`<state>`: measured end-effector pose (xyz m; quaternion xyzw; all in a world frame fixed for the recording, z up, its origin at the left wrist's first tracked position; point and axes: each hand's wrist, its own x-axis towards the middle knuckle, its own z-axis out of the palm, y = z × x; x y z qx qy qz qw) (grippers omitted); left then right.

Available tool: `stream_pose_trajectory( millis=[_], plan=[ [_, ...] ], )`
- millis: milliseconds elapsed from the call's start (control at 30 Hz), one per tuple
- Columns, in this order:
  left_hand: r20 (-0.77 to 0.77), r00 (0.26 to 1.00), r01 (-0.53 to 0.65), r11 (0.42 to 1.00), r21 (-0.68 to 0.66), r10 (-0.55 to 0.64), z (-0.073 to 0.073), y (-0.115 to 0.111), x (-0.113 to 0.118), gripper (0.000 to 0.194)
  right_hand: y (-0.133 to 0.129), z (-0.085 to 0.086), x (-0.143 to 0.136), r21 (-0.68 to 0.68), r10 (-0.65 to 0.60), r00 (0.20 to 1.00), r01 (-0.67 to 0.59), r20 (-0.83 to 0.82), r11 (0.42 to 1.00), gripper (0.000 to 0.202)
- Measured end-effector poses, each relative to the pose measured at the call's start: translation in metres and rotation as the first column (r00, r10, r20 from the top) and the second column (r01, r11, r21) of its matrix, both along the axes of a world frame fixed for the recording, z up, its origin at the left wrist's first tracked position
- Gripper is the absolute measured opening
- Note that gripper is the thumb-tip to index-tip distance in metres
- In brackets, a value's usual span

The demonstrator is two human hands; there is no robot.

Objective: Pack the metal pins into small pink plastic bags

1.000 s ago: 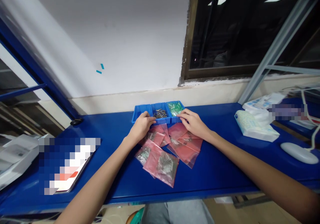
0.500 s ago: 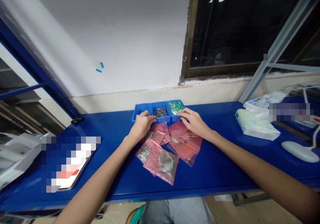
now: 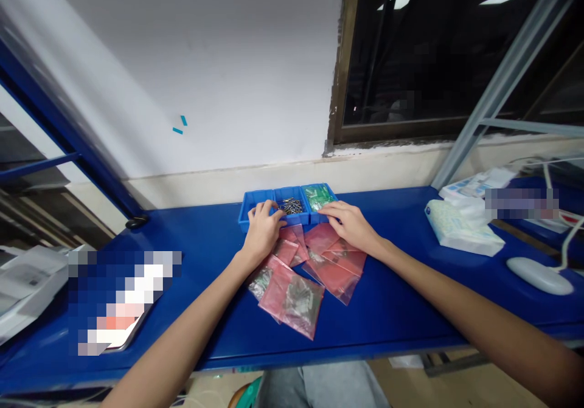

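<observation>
Three small blue bins stand side by side near the wall: a left bin (image 3: 249, 199), a middle one holding metal screw-like pieces (image 3: 292, 206), and a right one with green-and-clear packets (image 3: 318, 197). My left hand (image 3: 263, 225) curls its fingers over the front of the left bin, by the middle one. My right hand (image 3: 349, 221) touches the right bin's front corner, fingers stretched out and thumb apart. Beneath and in front of my hands lie several pink transparent bags (image 3: 292, 301), some showing grey contents.
A blue table (image 3: 387, 311) carries everything. To the right are a tissue pack (image 3: 465, 228) and a white rounded device with a cable (image 3: 539, 275). At left lie a blurred tablet-like object (image 3: 125, 301) and white boxes (image 3: 36, 280). A wall rises behind the bins.
My left fingers have shifted from the front edge to farther over the left bin. That bin sits slightly nearer me. My right hand stays at the right bin; the view has shifted slightly.
</observation>
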<state>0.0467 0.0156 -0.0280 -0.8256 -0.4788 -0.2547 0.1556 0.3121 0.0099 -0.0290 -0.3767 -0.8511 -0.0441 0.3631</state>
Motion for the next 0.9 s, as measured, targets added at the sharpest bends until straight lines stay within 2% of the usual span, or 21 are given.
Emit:
stream_pose_trajectory(
  millis=[100,267,400,467,533,600,667,733,800,900],
  plan=[
    [0.048,0.999,-0.023,0.999,0.039,0.021,-0.001,-0.001,0.0,0.015,0.0,0.0,0.0,0.002,-0.009,1.0,0.009,0.013,1.0,0.034],
    [0.07,0.998,-0.013,0.993,0.12,0.005,0.007,-0.008,0.002,0.015,-0.005,0.006,-0.002,-0.037,0.0,1.0,0.0,-0.006,0.999,0.03],
    [0.126,0.991,0.017,0.978,0.206,-0.043,0.017,-0.016,0.002,0.015,-0.011,0.014,-0.006,-0.125,0.007,0.99,-0.024,-0.139,0.992,0.027],
    [0.15,0.985,0.042,0.967,0.249,-0.082,0.022,-0.021,0.001,0.014,-0.015,0.018,-0.01,-0.239,-0.031,0.965,-0.034,-0.261,0.97,0.027],
    [0.163,0.979,0.071,0.955,0.287,-0.122,0.026,-0.028,0.002,0.013,-0.02,0.023,-0.015,-0.42,-0.091,0.899,-0.109,-0.428,0.901,0.033],
    [0.173,0.971,0.103,0.943,0.316,-0.165,0.028,-0.035,0.004,0.012,-0.026,0.029,-0.02,-0.574,-0.165,0.776,-0.288,-0.609,0.766,0.041],
    [0.167,0.961,0.155,0.93,0.334,-0.221,0.027,-0.041,0.008,0.012,-0.033,0.036,-0.024,-0.613,-0.222,0.637,-0.496,-0.738,0.615,0.047],
    [0.135,0.948,0.231,0.915,0.331,-0.288,0.024,-0.045,0.013,0.013,-0.04,0.041,-0.027,-0.585,-0.238,0.551,-0.628,-0.8,0.514,0.046],
    [0.105,0.936,0.294,0.911,0.287,-0.336,0.022,-0.048,0.017,0.015,-0.045,0.043,-0.029,-0.565,-0.237,0.52,-0.677,-0.82,0.471,0.042],
    [0.083,0.918,0.376,0.917,0.134,-0.388,0.029,-0.053,0.018,0.019,-0.049,0.04,-0.032,-0.571,-0.26,0.517,-0.644,-0.816,0.51,0.04]
  ],
)
